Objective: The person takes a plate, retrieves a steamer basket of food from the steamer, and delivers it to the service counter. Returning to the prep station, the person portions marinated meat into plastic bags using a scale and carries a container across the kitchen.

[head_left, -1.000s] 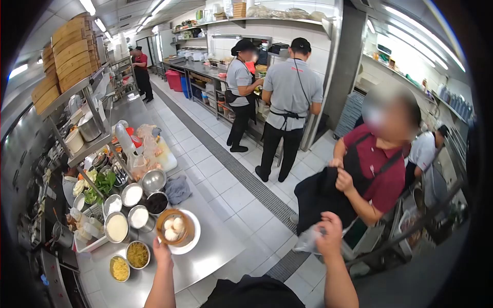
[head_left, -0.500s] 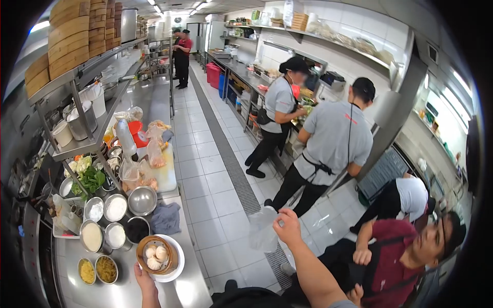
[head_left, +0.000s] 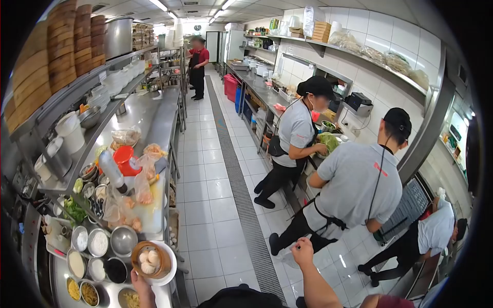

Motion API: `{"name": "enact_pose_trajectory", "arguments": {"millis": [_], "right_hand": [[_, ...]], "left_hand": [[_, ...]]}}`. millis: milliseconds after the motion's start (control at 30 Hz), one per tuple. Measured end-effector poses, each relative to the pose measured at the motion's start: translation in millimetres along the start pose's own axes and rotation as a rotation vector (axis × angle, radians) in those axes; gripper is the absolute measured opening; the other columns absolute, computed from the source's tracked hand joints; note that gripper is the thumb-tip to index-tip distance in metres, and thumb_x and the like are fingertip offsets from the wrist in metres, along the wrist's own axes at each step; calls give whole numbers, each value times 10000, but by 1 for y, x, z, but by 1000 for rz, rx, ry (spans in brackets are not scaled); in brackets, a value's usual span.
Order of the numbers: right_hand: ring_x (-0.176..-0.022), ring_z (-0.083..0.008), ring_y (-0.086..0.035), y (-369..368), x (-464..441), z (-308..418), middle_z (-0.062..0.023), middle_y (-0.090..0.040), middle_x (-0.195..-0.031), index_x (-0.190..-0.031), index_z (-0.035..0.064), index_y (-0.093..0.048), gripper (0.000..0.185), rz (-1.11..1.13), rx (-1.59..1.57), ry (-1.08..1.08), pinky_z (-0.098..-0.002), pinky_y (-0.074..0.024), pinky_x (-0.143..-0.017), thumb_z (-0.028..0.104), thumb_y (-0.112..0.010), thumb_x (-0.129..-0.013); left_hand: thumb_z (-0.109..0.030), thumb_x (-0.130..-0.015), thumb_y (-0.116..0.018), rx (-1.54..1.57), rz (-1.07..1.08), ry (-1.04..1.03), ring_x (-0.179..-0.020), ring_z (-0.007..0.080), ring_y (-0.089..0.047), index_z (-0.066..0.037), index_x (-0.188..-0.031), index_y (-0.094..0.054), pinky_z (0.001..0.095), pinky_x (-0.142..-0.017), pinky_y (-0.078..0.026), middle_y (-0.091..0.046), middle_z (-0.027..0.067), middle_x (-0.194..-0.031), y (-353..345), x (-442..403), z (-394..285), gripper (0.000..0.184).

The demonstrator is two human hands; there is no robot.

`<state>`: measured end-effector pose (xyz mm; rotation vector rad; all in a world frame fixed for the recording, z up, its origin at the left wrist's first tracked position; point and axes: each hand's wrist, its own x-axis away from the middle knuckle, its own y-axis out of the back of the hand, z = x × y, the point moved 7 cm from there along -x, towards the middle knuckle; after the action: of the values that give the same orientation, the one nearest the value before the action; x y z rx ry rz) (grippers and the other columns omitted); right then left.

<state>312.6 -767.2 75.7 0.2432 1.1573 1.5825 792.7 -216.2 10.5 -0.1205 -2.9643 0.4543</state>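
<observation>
Left hand (head_left: pixel 143 290): curled around the lower left side of a round, tan bamboo steamer (head_left: pixel 164 261), grasping it; some fingertips are hidden, so you cannot tell whether they also bear on the round white plate (head_left: pixel 173 263) beneath. Right hand (head_left: pixel 303 251): well out to the right of the steamer, fingers pinched on what looks like a thin, clear plastic bag (head_left: pixel 290 260), blurred against the floor.

Technique (judgement): hold the steamer level, as its contents look loose and a tilt could roll them to the wall. Spread your support under the plate, which could slip against the basket. Hold the bag away from the open top.

Containers: the steamer carries pale, rounded, pleated dumplings (head_left: pixel 149 261), uncovered. Left of it on the shiny steel desk (head_left: pixel 109 290), round steel tins hold white powder (head_left: pixel 97 242), black stuff (head_left: pixel 116 269) and, nearer you, yellow shreds (head_left: pixel 73 288) and olive-green shreds (head_left: pixel 90 294). A shiny round metal bowl (head_left: pixel 124 241) sits just beyond the steamer's left side. Farther beyond the steamer: a bright red plastic tub (head_left: pixel 126 161) and bagged pinkish food (head_left: pixel 144 190).
</observation>
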Motion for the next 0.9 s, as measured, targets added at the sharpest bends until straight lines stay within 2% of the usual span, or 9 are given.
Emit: {"name": "enact_pose_trajectory", "arguments": {"millis": [133, 233, 433, 467, 500, 567, 700, 767, 900], "right_hand": [[-1082, -348, -654, -56, -69, -23, -135, -696, -1099, -787, 54, -722, 145, 171, 5, 19, -442, -537, -938, 192, -765, -769], [-1046, -345, -659, -117, -105, -53, -125, -694, -1068, -766, 61, -717, 144, 281, 80, 98, -444, -544, -911, 198, -762, -768], [-1000, -343, -679, -186, -142, -107, -124, -699, -1008, -744, 93, -728, 171, 570, 230, 63, -453, -565, -891, 261, -755, -721], [-1002, -345, -680, -184, -147, -115, -126, -700, -1004, -738, 95, -728, 169, 551, 263, 19, -456, -567, -892, 261, -751, -719], [-1004, -347, -680, -181, -145, -127, -129, -700, -999, -732, 97, -728, 166, 537, 297, -25, -458, -570, -893, 262, -746, -716], [-1024, -350, -672, -178, -141, -144, -131, -694, -997, -709, 99, -718, 160, 507, 345, -136, -463, -572, -887, 257, -744, -702], [-956, -334, -718, -170, -138, -158, -100, -740, -960, -756, 142, -770, 132, 587, 477, -337, -472, -589, -819, 250, -706, -796], [-946, -330, -724, -166, -152, -177, -95, -746, -957, -769, 146, -778, 137, 569, 519, -458, -471, -591, -812, 249, -697, -810], [-926, -321, -735, -142, -199, -274, -87, -758, -952, -797, 154, -794, 152, 478, 683, -722, -469, -594, -798, 246, -679, -838]], "left_hand": [[-126, -1017, -608, -13, -102, 22, -1109, 209, -688, -46, -1311, -581, 346, -960, -549, -687, 103, -1254, -43, -18, -13, 306], [-121, -1024, -592, 47, -107, -22, -1153, 235, -680, -27, -1399, -551, 366, -972, -546, -673, 136, -1302, -52, -64, 17, 389], [-126, -1046, -568, -153, -20, -156, -1187, 215, -650, -41, -1342, -571, 356, -1029, -505, -664, 109, -1289, -142, -193, 45, 308], [-137, -1051, -562, -106, -101, -33, -1212, 204, -627, -51, -1318, -577, 352, -1052, -486, -652, 96, -1301, -193, -201, 28, 281], [-131, -1048, -551, -112, 26, -49, -1227, 201, -614, -55, -1342, -573, 351, -1050, -485, -641, 93, -1319, -227, -232, 25, 305], [-89, -1006, -568, -115, 39, -58, -1178, 202, -631, -48, -1351, -560, 348, -1027, -500, -653, 102, -1285, -320, -270, 11, 347], [-89, -1006, -547, -315, 261, -62, -1153, 182, -618, -43, -1344, -560, 332, -1038, -483, -648, 72, -1255, -472, -386, 42, 341], [-92, -1007, -555, -169, 372, 4, -1144, 181, -623, -38, -1341, -561, 329, -1024, -492, -650, 71, -1240, -575, -412, 50, 338], [-114, -1029, -558, -97, 491, 137, -1063, 145, -662, -93, -1352, -567, 285, -850, -553, -673, 54, -1204, -751, -464, 112, 324]]}}
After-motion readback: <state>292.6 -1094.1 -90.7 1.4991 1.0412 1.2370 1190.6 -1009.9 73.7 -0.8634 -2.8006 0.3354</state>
